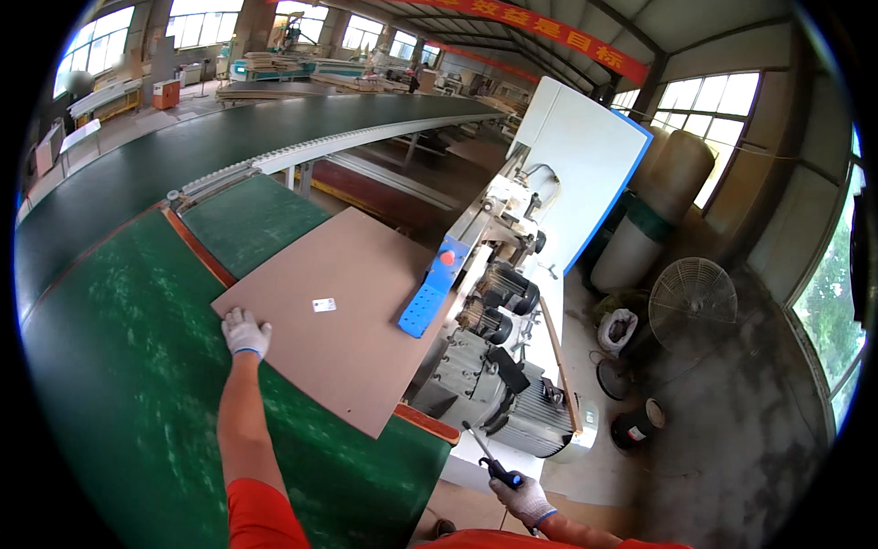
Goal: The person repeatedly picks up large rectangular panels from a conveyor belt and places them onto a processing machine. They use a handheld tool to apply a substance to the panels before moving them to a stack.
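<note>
A brown flat panel [320, 352] with a small white label [324, 305] lies across the green work surface, its far right side beneath the edge of a machine [476, 366]. My left hand [246, 332], in a white work glove, rests at the panel's near left corner with its fingers stretched out. Low on the right, my gloved right hand [523, 501] is closed round an air blow gun [498, 471]. The gun's thin nozzle points up toward the machine's motors. A blue control panel [423, 311] with a red button [447, 258] overhangs the brown panel.
A long green conveyor belt [302, 119] curves behind the work surface. Bare motors [540, 412] line the machine's right side, beside a white cover [576, 156] with blue edges. Farther right stand a floor fan [692, 305], a black bucket [637, 424] and a sack [618, 329].
</note>
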Available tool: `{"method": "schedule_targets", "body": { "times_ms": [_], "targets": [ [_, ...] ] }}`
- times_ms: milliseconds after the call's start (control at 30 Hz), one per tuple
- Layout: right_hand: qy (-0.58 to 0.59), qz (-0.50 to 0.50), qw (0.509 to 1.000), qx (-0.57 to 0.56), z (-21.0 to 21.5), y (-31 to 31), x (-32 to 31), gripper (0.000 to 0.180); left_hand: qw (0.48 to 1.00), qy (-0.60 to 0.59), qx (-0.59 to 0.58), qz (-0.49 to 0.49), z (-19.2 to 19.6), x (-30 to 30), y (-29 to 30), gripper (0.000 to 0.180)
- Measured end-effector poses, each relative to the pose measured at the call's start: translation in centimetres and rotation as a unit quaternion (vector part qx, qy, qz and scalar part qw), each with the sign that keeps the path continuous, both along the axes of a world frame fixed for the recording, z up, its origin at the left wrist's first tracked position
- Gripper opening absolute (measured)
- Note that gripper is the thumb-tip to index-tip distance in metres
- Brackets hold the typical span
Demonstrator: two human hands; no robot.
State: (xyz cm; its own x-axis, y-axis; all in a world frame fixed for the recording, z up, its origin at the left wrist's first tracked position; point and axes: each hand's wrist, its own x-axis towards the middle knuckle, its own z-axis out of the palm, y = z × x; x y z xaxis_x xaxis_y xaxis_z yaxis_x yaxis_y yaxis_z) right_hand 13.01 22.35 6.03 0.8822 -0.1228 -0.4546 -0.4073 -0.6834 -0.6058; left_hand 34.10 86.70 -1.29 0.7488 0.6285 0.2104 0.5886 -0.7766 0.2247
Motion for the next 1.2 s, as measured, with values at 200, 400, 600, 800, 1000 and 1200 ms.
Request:
{"method": "schedule_targets", "body": {
  "times_ms": [200, 400, 600, 800, 1000, 1200],
  "targets": [
    [0.012, -0.046, 0.999, 0.026, 1.2, -1.1, -1.0, 0.032, 0.997, 0.022, -0.01, 0.076, -0.1, -1.1, 5.8, 0.069],
    [0.078, -0.061, 0.994, 0.054, 1.8, -1.9, -1.0, 0.035, 0.987, 0.031, -0.045, 0.154, 1.4, -5.2, 10.3, 0.065],
    [0.072, 0.033, 0.997, 0.002, 1.9, -1.7, -1.1, 0.039, 0.985, -0.017, 0.013, 0.17, -0.3, -13.0, 9.2, 0.06],
    [0.022, 0.173, 0.985, -0.015, 0.3, 0.7, 0.9, 0.043, 0.978, -0.02, 0.015, 0.206, 0.6, -21.0, 4.2, 0.062],
    [0.117, 0.174, 0.975, 0.076, 0.6, 2.4, 3.8, 0.041, 0.961, -0.01, 0.014, 0.275, -0.2, -29.4, -5.2, 0.058],
    [0.319, 0.133, 0.862, 0.37, -5.0, -1.5, 9.6, 0.027, 0.943, -0.029, 0.035, 0.329, -1.2, -37.1, -19.8, 0.048]
  ]
}}
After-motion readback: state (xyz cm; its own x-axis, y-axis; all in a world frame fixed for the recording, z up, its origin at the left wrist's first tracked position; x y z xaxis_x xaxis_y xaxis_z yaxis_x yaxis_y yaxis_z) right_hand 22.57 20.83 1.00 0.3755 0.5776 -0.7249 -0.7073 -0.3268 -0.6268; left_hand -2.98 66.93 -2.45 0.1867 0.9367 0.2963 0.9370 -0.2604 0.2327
